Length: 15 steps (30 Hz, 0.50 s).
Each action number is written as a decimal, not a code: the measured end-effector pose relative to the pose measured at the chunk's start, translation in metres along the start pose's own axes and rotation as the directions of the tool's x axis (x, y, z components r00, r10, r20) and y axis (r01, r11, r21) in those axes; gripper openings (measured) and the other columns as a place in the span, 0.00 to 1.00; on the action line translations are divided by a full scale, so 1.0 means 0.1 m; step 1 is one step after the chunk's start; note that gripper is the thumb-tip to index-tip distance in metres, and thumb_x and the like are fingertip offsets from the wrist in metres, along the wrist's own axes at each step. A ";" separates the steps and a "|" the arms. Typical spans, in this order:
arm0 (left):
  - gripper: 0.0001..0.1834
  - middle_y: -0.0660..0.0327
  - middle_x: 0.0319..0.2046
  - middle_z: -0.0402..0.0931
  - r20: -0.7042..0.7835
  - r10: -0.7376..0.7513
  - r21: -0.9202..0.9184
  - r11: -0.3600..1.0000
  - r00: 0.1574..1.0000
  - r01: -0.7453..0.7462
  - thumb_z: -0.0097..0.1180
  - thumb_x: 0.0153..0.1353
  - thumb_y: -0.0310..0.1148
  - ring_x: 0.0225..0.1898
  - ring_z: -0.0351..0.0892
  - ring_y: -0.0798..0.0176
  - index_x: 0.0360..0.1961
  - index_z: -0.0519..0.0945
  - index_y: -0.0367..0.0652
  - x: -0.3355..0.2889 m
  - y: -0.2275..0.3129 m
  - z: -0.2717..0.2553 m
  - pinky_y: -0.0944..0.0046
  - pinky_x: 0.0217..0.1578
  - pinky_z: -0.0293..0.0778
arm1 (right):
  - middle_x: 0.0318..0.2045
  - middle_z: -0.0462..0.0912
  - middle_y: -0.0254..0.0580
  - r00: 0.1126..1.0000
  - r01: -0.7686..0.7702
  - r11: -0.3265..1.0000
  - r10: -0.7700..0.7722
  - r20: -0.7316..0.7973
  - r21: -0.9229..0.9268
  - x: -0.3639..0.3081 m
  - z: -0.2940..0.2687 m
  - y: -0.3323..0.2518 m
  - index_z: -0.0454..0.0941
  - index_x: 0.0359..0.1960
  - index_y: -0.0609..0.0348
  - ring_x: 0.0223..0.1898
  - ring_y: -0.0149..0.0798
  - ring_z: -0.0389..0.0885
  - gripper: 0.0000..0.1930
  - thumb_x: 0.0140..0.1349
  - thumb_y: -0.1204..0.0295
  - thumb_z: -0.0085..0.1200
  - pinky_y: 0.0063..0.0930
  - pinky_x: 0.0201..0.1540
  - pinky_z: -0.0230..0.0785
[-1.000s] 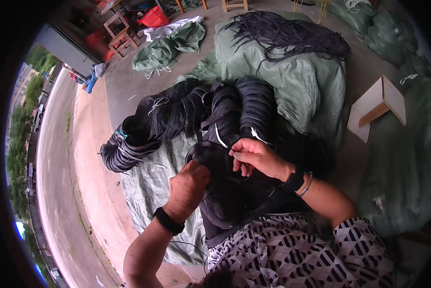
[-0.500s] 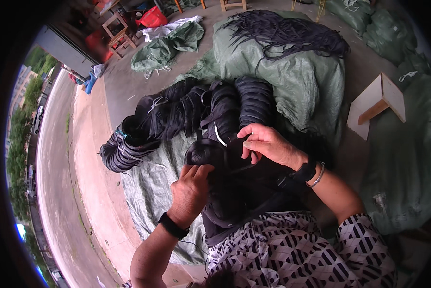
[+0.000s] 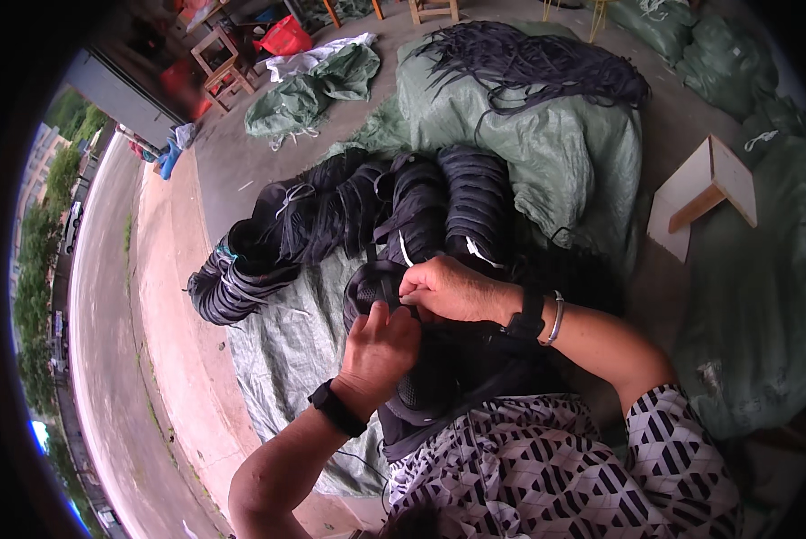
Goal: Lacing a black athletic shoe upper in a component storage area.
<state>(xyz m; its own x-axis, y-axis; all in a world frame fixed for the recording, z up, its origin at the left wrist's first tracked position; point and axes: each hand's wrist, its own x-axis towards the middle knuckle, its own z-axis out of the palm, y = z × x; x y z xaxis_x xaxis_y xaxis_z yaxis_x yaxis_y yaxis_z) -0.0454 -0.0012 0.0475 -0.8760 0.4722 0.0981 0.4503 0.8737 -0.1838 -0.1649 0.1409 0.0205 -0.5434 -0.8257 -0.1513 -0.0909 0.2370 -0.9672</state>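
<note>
A black shoe upper [image 3: 364, 286] with a mesh inside lies over my lap. My left hand [image 3: 380, 346] is closed on its edge, thumb and fingers pinched together. Beside it my right hand [image 3: 457, 292] has its fingertips pressed together, almost touching the left; what it pinches is too small and dark to make out. Below the hands, another dark mesh part [image 3: 421, 391] rests against my patterned clothing. Just beyond the hands are nested stacks of black shoe uppers [image 3: 475, 198], some tied with pale string.
A heap of black shoelaces [image 3: 538, 67] lies on a green woven sack [image 3: 547, 153] at the far side. To the right stand a white board stand [image 3: 708, 189] and bulging green sacks [image 3: 753, 296]. A wooden chair [image 3: 219, 67] and a red bag [image 3: 286, 36] are far left.
My right hand has moved left and down from beside the shoe upper to meet my left hand. My left hand has shifted slightly right.
</note>
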 end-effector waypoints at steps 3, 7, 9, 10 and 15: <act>0.08 0.60 0.31 0.68 0.074 -0.059 0.025 0.998 0.996 0.057 0.55 0.42 0.26 0.35 0.72 0.60 0.27 0.73 0.43 0.10 0.06 0.07 0.60 0.30 0.72 | 0.20 0.79 0.37 0.996 -0.070 0.996 0.073 0.053 -0.062 0.06 0.00 -0.03 0.78 0.33 0.65 0.20 0.27 0.77 0.07 0.59 0.77 0.48 0.21 0.23 0.69; 0.07 0.61 0.31 0.69 0.127 -0.355 -0.583 0.729 0.926 0.359 0.58 0.52 0.31 0.31 0.78 0.54 0.32 0.75 0.46 0.06 -0.20 0.04 0.59 0.29 0.76 | 0.20 0.79 0.37 0.992 -0.077 0.996 0.073 0.099 0.045 0.04 -0.07 0.03 0.77 0.35 0.65 0.21 0.28 0.79 0.08 0.62 0.73 0.48 0.21 0.24 0.71; 0.07 0.60 0.31 0.70 0.071 -0.341 -0.584 0.747 0.937 0.316 0.58 0.54 0.33 0.30 0.79 0.53 0.34 0.76 0.49 0.01 -0.24 0.03 0.59 0.28 0.77 | 0.20 0.79 0.37 0.987 -0.110 0.987 0.094 0.129 0.118 0.05 -0.09 0.03 0.77 0.36 0.65 0.21 0.28 0.79 0.09 0.63 0.72 0.48 0.20 0.24 0.71; 0.07 0.61 0.29 0.71 0.055 -0.288 -0.548 0.791 0.956 0.270 0.58 0.54 0.33 0.30 0.79 0.54 0.34 0.76 0.48 -0.03 -0.21 0.02 0.59 0.27 0.76 | 0.20 0.79 0.37 0.984 -0.103 0.988 0.084 0.154 0.113 0.06 -0.10 0.03 0.77 0.37 0.65 0.21 0.28 0.79 0.09 0.63 0.71 0.49 0.20 0.24 0.72; 0.06 0.64 0.29 0.73 0.071 -0.259 -0.447 0.855 0.963 0.263 0.61 0.51 0.31 0.28 0.79 0.57 0.31 0.79 0.48 -0.02 -0.12 0.04 0.60 0.26 0.76 | 0.20 0.79 0.37 0.974 -0.144 0.989 0.134 0.184 0.042 0.10 -0.09 0.00 0.76 0.35 0.65 0.20 0.28 0.79 0.08 0.63 0.72 0.49 0.21 0.23 0.72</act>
<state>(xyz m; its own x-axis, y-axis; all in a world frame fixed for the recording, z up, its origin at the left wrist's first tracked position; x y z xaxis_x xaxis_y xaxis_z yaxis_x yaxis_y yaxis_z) -0.0496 -0.0136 0.0453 -0.9728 0.2198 0.0726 0.2315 0.9235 0.3058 -0.1774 0.1375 0.0205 -0.3879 -0.8664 -0.3144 0.0235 0.3317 -0.9431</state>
